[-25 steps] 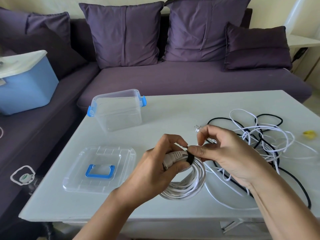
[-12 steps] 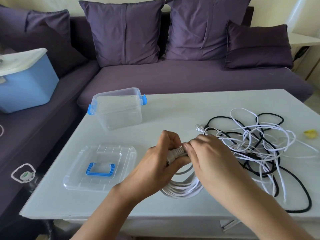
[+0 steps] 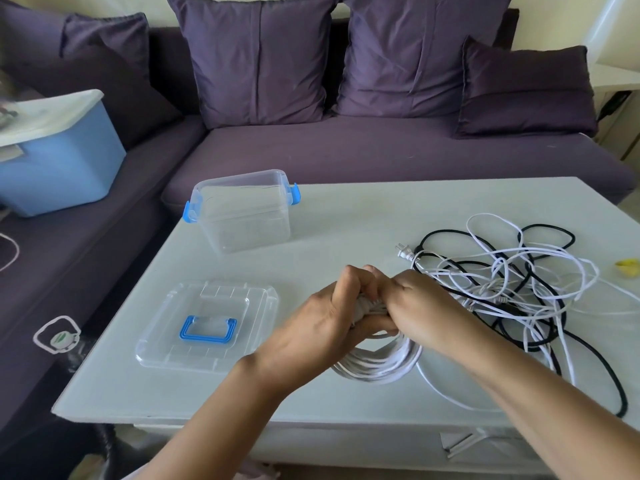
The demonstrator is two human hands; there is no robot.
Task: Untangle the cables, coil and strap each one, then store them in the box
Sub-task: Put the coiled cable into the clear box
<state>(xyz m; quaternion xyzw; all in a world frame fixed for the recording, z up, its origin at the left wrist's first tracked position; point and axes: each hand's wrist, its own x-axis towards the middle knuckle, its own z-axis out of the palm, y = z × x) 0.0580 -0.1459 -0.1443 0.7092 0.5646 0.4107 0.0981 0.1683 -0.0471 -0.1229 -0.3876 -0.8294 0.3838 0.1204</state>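
A coiled white cable (image 3: pixel 377 362) hangs just above the white table (image 3: pixel 346 220) near its front edge. My left hand (image 3: pixel 322 327) grips the top of the coil from the left. My right hand (image 3: pixel 412 306) curls around the same spot from the right, and its fingers hide the black strap. A tangle of black and white cables (image 3: pixel 519 292) lies to the right, with a two-pin plug (image 3: pixel 403 252) at its left end. The clear box (image 3: pixel 242 211) with blue latches stands open at the back left. Its lid (image 3: pixel 207 327) lies flat in front of it.
A purple sofa (image 3: pixel 346 150) with cushions runs behind and left of the table. A blue bin (image 3: pixel 59 168) with a white lid sits on the left seat. A small yellow item (image 3: pixel 627 265) lies at the table's right edge.
My right hand has moved from pinching the black strap to closing over the top of the coil, so the strap is now hidden. The coil stays in my left hand.
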